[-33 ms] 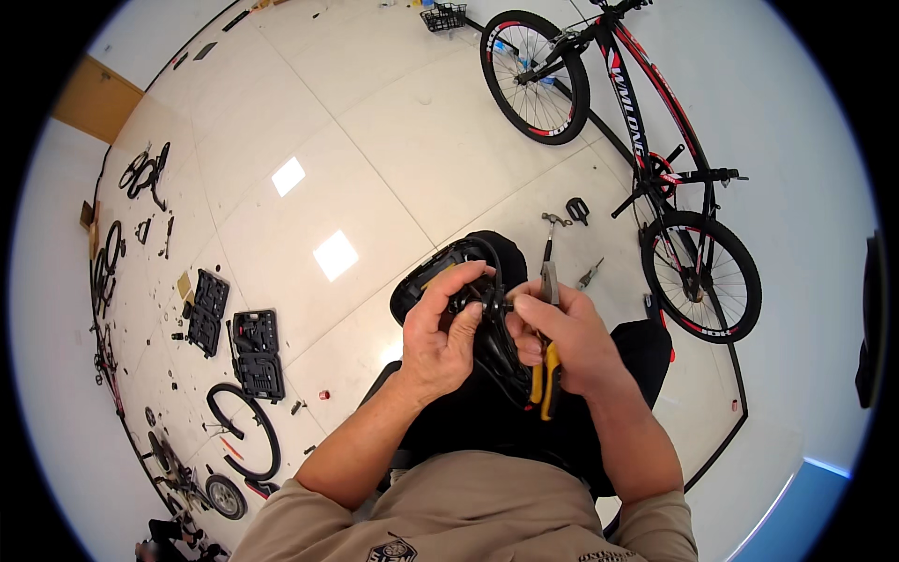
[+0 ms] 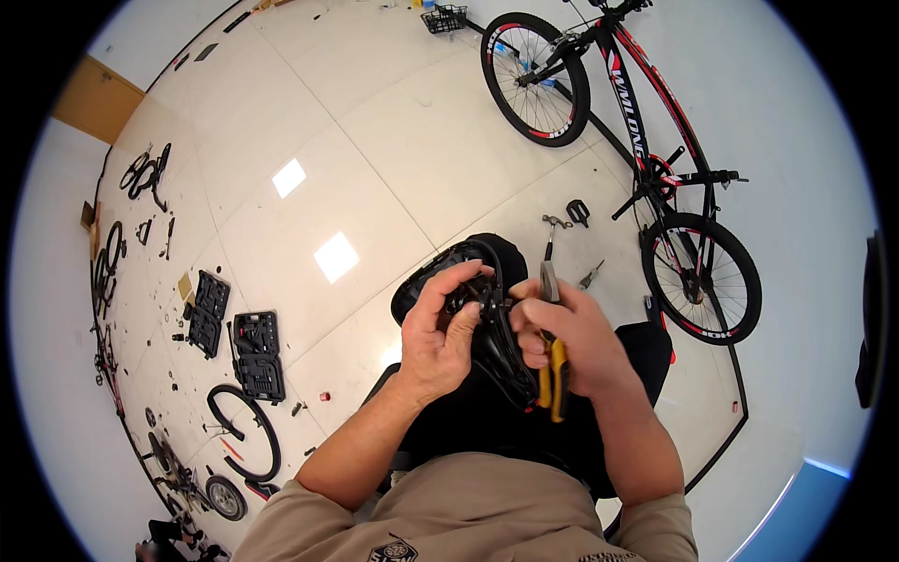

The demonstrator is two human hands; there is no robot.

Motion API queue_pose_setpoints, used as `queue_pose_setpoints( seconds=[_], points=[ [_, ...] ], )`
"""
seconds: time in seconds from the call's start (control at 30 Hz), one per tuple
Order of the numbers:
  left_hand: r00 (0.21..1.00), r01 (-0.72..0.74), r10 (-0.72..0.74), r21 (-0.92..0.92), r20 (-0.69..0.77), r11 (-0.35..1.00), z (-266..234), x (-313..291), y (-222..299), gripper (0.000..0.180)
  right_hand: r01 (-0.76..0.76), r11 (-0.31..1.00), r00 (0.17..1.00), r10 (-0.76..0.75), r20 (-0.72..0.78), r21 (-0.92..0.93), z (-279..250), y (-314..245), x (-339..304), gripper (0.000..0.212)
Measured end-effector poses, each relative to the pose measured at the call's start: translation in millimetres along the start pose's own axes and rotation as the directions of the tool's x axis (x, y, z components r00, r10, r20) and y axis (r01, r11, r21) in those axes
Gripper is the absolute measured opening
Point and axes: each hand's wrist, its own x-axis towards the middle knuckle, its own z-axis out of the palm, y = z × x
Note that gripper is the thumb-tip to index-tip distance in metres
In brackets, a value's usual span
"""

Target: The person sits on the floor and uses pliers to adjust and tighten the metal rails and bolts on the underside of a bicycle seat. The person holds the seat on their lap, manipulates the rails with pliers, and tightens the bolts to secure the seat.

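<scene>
A black bicycle saddle (image 2: 500, 360) rests on my lap with its underside and rails turned up. My left hand (image 2: 440, 335) is closed round the dark clamp part (image 2: 484, 298) at the middle of the rails, thumb on the near side and fingers over the far side. In my right hand (image 2: 579, 339) is a pair of pliers (image 2: 550, 283) with yellow and black handles, jaws pointing away from me. The thumb and fingertips of that hand also meet at the right side of the clamp; what they pinch there is too small to make out.
A black and red bicycle (image 2: 626, 103) stands at the right wall. Beyond my right knee lie a hammer (image 2: 550, 240), a pedal (image 2: 578, 213) and a screwdriver (image 2: 591, 273). Open tool cases (image 2: 257, 356), a tyre (image 2: 272, 440) and scattered bike parts cover the floor at left.
The pliers' handles have swung slightly to the right with my right hand. My left hand and the saddle hold nearly the same place.
</scene>
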Motion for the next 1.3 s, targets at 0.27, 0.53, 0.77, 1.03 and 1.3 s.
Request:
queue_pose_setpoints(
  seconds=[0.27,0.53,0.77,1.03,1.3],
  points=[
    [0.914,0.331,-0.391,-0.754,0.106,0.568,-15.6,16.1,0.9,0.049,-0.068,0.996,0.993,0.073,-0.093,0.054,-43.9,12.2,-46.9,0.069],
    [0.897,0.396,-0.354,-0.838,0.265,0.375,-20.7,16.7,-0.1,0.040,0.151,0.956,0.962,-0.201,-0.187,-0.251,-56.2,12.9,-56.5,0.056],
    [0.872,0.435,-0.403,-0.817,0.278,0.379,-24.3,13.4,1.9,0.047,0.005,0.848,0.999,-0.024,-0.029,-0.530,-33.3,-7.2,-67.4,0.040],
    [0.946,0.314,-0.255,-0.373,0.201,0.873,-20.6,10.9,8.0,0.037,-0.215,0.764,0.907,0.387,0.166,-0.608,-24.0,-26.7,-65.8,0.028],
    [0.913,0.272,-0.176,-0.228,0.368,0.935,-22.2,9.2,18.0,0.034,-0.290,0.694,0.864,0.486,0.132,-0.659,-25.7,-38.0,-61.3,0.023]
  ],
)
